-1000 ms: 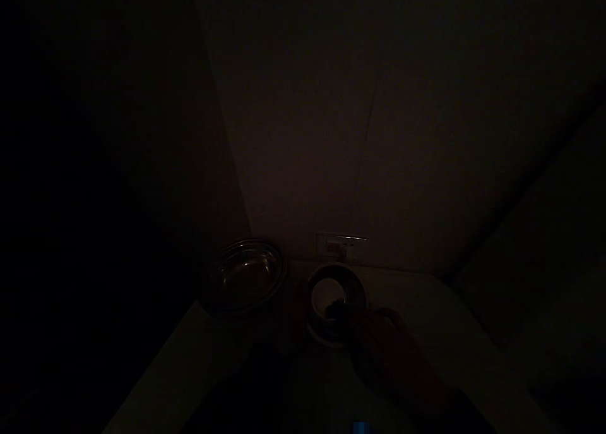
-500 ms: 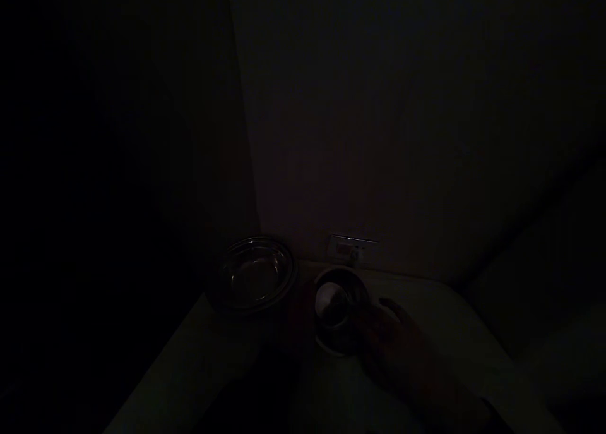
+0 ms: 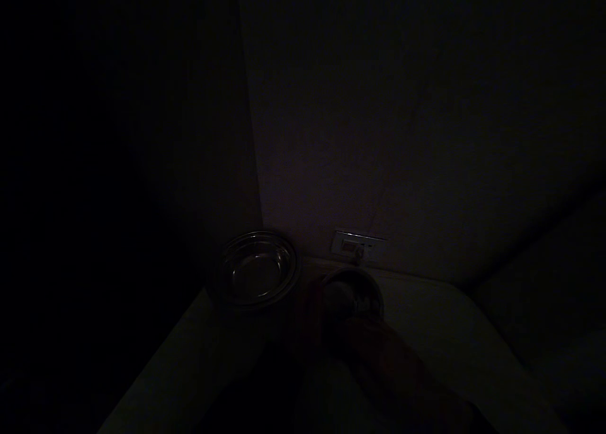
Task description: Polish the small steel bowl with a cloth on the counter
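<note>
The scene is very dark. A metal bowl (image 3: pixel 377 295) stands on the pale surface, with something pale (image 3: pixel 337 293) inside; I cannot tell what that is. My left hand (image 3: pixel 305 320), barely lit, is against the bowl's left side and appears to grip it. Its single fingers are lost in shadow. From the lower right my right hand (image 3: pixel 379 352) reaches to the bowl's near side, fingertips over or inside the rim. Darkness hides those fingers and anything they may hold.
Left of the bowl lies a wide shiny metal dish (image 3: pixel 255 276), possibly several stacked. A switch and socket plate (image 3: pixel 357 244) with a plug in it is on the wall (image 3: pixel 322 168) just behind. The pale surface (image 3: pixel 426 301) ends in a dark edge at left.
The view has shifted, so the things appear farther right. My right hand's upper finger, stretched apart earlier, no longer shows apart. The hand now covers more of the bowl's near side.
</note>
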Tool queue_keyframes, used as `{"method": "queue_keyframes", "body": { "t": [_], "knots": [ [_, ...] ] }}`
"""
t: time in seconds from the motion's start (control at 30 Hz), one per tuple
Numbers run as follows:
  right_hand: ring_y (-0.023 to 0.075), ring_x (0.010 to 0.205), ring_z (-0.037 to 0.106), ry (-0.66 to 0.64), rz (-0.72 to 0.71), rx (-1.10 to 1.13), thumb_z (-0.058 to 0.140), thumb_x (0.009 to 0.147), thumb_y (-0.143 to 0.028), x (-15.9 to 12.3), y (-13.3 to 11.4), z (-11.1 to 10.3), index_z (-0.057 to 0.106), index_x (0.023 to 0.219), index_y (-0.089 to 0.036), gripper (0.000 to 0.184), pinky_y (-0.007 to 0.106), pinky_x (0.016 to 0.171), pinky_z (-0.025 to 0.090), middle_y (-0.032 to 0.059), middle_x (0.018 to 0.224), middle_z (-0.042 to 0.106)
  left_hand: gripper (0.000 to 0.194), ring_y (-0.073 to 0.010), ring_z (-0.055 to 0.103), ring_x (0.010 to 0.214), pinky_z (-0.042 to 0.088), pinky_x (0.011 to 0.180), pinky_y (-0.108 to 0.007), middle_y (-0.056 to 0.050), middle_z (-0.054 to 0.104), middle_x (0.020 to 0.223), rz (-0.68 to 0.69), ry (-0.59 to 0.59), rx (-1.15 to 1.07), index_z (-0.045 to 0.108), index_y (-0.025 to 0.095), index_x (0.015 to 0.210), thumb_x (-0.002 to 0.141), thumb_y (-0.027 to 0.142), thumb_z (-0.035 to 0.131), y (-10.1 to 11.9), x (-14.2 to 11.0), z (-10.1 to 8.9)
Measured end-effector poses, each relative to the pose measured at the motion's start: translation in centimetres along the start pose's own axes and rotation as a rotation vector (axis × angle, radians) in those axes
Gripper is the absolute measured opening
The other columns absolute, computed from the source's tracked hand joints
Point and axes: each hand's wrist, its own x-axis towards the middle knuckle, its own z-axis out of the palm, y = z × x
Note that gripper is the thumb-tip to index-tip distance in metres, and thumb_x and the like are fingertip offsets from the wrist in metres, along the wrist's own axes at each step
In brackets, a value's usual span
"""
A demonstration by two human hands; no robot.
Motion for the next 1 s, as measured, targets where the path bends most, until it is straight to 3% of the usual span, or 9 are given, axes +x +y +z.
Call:
{"method": "queue_keyframes", "body": {
  "t": [0.1, 0.23, 0.3, 0.43, 0.57, 0.63, 0.77, 0.9, 1.0],
  "knots": [
    [0.0224, 0.111, 0.056, 0.014, -0.016, -0.043, 0.049, 0.079, -0.015, 0.0, -0.3, 0.2, 0.055, 0.124, -0.017, 0.045, 0.043, 0.101, 0.039, 0.0079, 0.122, 0.062, 0.039, -0.0236, 0.052, 0.119, 0.038, 0.105, -0.039, -0.008, 0.061, 0.125, 0.004, -0.029, -0.025, 0.061, 0.019, 0.115, 0.086, 0.037, 0.042, 0.3, 0.3, 0.2],
    [0.0237, 0.11, 0.056, 0.135, -0.033, -0.162, 0.055, 0.081, -0.021, -0.2, 0.0, 0.3, 0.06, 0.117, -0.019, 0.036, 0.047, 0.107, 0.03, 0.0067, 0.112, 0.067, 0.042, -0.0234, 0.054, 0.117, 0.04, 0.103, -0.039, -0.008, 0.062, 0.123, -0.026, -0.042, -0.061, 0.061, 0.019, 0.114, 0.087, 0.041, 0.038, 0.3, 0.3, 0.2],
    [0.0245, 0.109, 0.057, 0.166, -0.042, -0.206, 0.055, 0.081, -0.02, -0.2, 0.0, 0.4, 0.06, 0.116, -0.017, 0.035, 0.047, 0.106, 0.031, 0.0077, 0.111, 0.067, 0.042, -0.0239, 0.054, 0.117, 0.039, 0.104, -0.039, -0.008, 0.062, 0.124, -0.039, -0.033, -0.068, 0.062, 0.019, 0.113, 0.087, 0.041, 0.037, 0.1, 0.3, 0.1],
    [0.0223, 0.112, 0.056, 0.084, -0.074, -0.195, 0.049, 0.082, -0.013, 0.1, -0.2, 0.7, 0.054, 0.124, -0.014, 0.043, 0.041, 0.099, 0.041, 0.0087, 0.121, 0.062, 0.039, -0.0268, 0.052, 0.119, 0.035, 0.107, -0.043, -0.01, 0.06, 0.126, 0.001, -0.089, 0.081, 0.062, 0.019, 0.115, 0.081, 0.035, 0.048, -0.5, 0.4, 0.0],
    [0.0222, 0.114, 0.054, 0.052, -0.089, -0.154, 0.049, 0.084, -0.017, 0.2, -0.1, 0.5, 0.054, 0.125, -0.018, 0.04, 0.043, 0.103, 0.036, 0.0061, 0.122, 0.062, 0.04, -0.0251, 0.054, 0.118, 0.038, 0.104, -0.043, -0.01, 0.063, 0.122, -0.024, -0.058, 0.18, 0.062, 0.017, 0.114, 0.086, 0.03, 0.037, 0.2, 0.3, 0.0],
    [0.023, 0.112, 0.055, 0.043, -0.076, -0.145, 0.052, 0.084, -0.02, 0.1, 0.0, 0.0, 0.057, 0.121, -0.018, 0.038, 0.045, 0.105, 0.033, 0.0064, 0.119, 0.064, 0.038, -0.0265, 0.053, 0.118, 0.039, 0.104, -0.042, -0.011, 0.062, 0.123, -0.029, -0.066, 0.19, 0.063, 0.016, 0.112, 0.083, 0.03, 0.044, 1.0, 0.1, 0.0],
    [0.0223, 0.111, 0.055, 0.025, -0.039, -0.164, 0.053, 0.082, -0.016, 0.1, -0.1, -0.2, 0.057, 0.119, -0.016, 0.037, 0.042, 0.102, 0.037, 0.0077, 0.12, 0.063, 0.038, -0.0243, 0.058, 0.111, 0.04, 0.102, -0.04, -0.009, 0.065, 0.119, -0.014, -0.062, 0.201, 0.063, 0.018, 0.11, 0.085, 0.03, 0.037, 2.3, -0.4, 0.1],
    [0.0225, 0.115, 0.052, 0.045, -0.085, -0.173, 0.052, 0.084, -0.017, 0.5, -0.6, 0.3, 0.054, 0.124, -0.013, 0.04, 0.041, 0.101, 0.038, 0.01, 0.123, 0.06, 0.036, -0.0234, 0.056, 0.114, 0.04, 0.102, -0.037, -0.009, 0.062, 0.123, -0.016, -0.046, 0.202, 0.064, 0.018, 0.107, 0.085, 0.03, 0.038, 2.2, -0.4, 0.1],
    [0.0234, 0.111, 0.056, 0.029, -0.066, -0.158, 0.055, 0.084, -0.02, 0.5, -0.5, 0.0, 0.058, 0.119, -0.015, 0.036, 0.042, 0.1, 0.038, 0.0096, 0.12, 0.062, 0.035, -0.0245, 0.058, 0.11, 0.041, 0.1, -0.04, -0.01, 0.066, 0.114, -0.047, -0.052, 0.168, 0.065, 0.017, 0.103, 0.086, 0.032, 0.038, 2.0, -0.1, 0.1]
  ]
}}
